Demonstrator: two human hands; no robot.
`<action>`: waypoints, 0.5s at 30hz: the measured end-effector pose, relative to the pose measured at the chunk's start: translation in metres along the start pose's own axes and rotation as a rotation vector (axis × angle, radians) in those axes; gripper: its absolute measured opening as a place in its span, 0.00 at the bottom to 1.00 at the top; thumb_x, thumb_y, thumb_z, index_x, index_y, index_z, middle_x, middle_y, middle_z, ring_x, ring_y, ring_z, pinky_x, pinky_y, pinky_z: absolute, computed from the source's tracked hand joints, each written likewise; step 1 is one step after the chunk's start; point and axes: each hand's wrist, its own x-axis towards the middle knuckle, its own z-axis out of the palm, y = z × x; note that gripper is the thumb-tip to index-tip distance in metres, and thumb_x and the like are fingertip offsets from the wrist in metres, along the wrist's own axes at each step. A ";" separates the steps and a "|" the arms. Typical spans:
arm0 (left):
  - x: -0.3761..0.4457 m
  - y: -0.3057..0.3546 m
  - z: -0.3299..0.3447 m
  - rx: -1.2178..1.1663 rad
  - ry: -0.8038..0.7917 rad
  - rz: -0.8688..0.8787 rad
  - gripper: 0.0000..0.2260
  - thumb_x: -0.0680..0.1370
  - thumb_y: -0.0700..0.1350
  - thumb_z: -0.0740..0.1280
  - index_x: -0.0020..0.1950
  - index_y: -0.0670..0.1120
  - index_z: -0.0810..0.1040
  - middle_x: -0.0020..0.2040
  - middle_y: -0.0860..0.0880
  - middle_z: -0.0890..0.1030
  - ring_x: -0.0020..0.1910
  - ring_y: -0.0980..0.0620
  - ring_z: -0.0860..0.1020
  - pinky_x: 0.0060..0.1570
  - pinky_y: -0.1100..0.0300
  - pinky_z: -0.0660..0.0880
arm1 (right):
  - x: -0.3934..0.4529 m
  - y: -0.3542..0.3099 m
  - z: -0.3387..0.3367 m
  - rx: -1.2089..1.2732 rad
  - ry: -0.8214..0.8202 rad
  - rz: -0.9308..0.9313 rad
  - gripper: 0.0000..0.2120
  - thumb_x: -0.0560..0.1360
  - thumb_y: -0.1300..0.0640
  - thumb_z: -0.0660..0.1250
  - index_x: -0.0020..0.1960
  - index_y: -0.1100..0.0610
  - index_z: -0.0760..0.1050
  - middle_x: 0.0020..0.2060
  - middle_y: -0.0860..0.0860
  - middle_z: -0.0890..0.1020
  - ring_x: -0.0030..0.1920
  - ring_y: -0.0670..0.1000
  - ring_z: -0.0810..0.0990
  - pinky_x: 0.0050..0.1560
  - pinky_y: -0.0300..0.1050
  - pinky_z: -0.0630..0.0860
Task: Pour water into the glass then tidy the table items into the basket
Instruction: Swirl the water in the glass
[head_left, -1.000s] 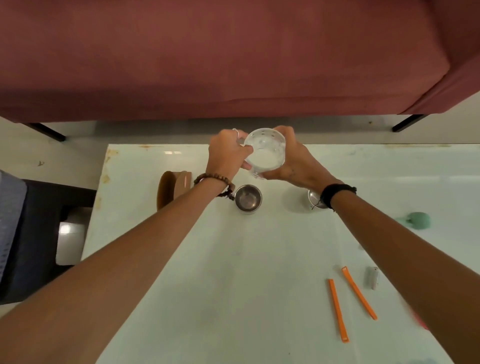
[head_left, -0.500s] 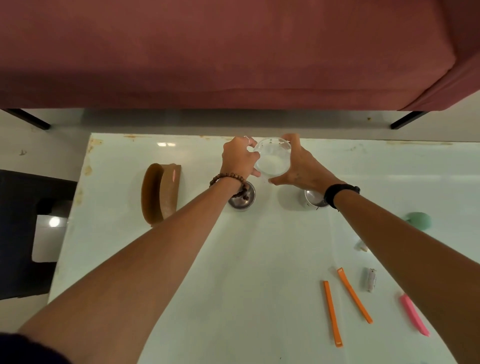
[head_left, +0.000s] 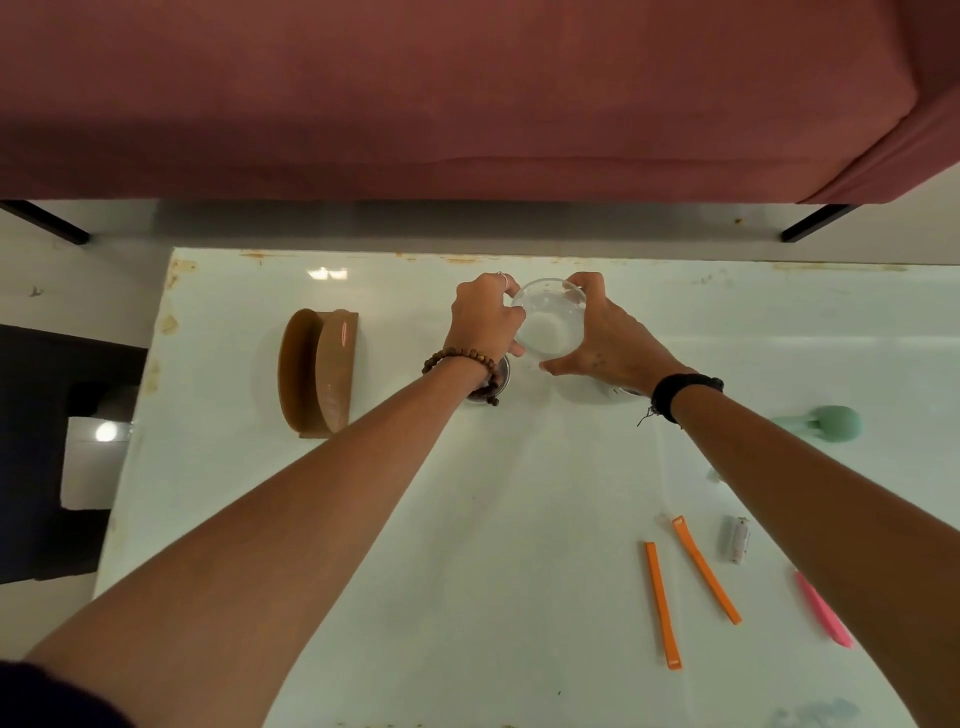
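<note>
- The clear glass (head_left: 549, 322) sits at the far middle of the white table (head_left: 519, 519), near the far edge, held between both hands.
- The left hand (head_left: 483, 317) grips the left wall of the glass, fingers curled round it; a ring shows on one finger and a brown bead bracelet (head_left: 460, 364) circles the wrist.
- The right hand (head_left: 605, 338) grips the right wall of the glass, with fingers over the far rim and the thumb stretched along the near side at the base; a black wristband (head_left: 683, 392) is on that wrist.
- Whether the base of the glass touches the tabletop cannot be told.
- A small metal cup (head_left: 501, 376) stands just near of the left wrist, mostly hidden by it.
- A second metal item (head_left: 621, 391) shows only as a sliver beneath the right wrist.
- A brown curved holder (head_left: 317, 371) stands to the left of the hands, well apart from the glass.
- A mint-green object (head_left: 826, 423) lies near the right table edge.
- Two orange strips (head_left: 662, 605) lie side by side, apart from each other, in the near right area.
- A small grey-white cylinder (head_left: 737, 540) lies just right of the strips.
- A pink strip (head_left: 823, 610) lies beside the right forearm, partly covered by it.
- A dark red sofa (head_left: 467, 93) fills the space beyond the table.
</note>
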 end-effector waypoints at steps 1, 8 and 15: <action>-0.002 0.001 0.002 0.010 -0.004 0.010 0.11 0.75 0.36 0.66 0.56 0.38 0.76 0.55 0.37 0.79 0.41 0.40 0.83 0.29 0.64 0.76 | -0.002 0.002 0.000 -0.031 0.007 0.004 0.44 0.61 0.48 0.79 0.66 0.53 0.54 0.62 0.54 0.73 0.48 0.51 0.73 0.51 0.47 0.75; -0.007 0.000 0.012 0.015 -0.035 0.007 0.08 0.75 0.34 0.64 0.54 0.38 0.76 0.52 0.36 0.80 0.37 0.40 0.83 0.29 0.63 0.77 | -0.013 0.010 -0.001 -0.146 0.038 -0.024 0.43 0.60 0.46 0.78 0.65 0.55 0.56 0.56 0.55 0.76 0.42 0.52 0.74 0.41 0.41 0.69; -0.004 -0.003 0.018 0.037 -0.039 0.009 0.08 0.75 0.35 0.66 0.53 0.40 0.76 0.53 0.38 0.79 0.37 0.42 0.83 0.23 0.68 0.75 | -0.015 0.011 -0.001 -0.161 0.040 -0.044 0.43 0.60 0.47 0.78 0.66 0.57 0.57 0.58 0.57 0.76 0.43 0.52 0.73 0.43 0.41 0.70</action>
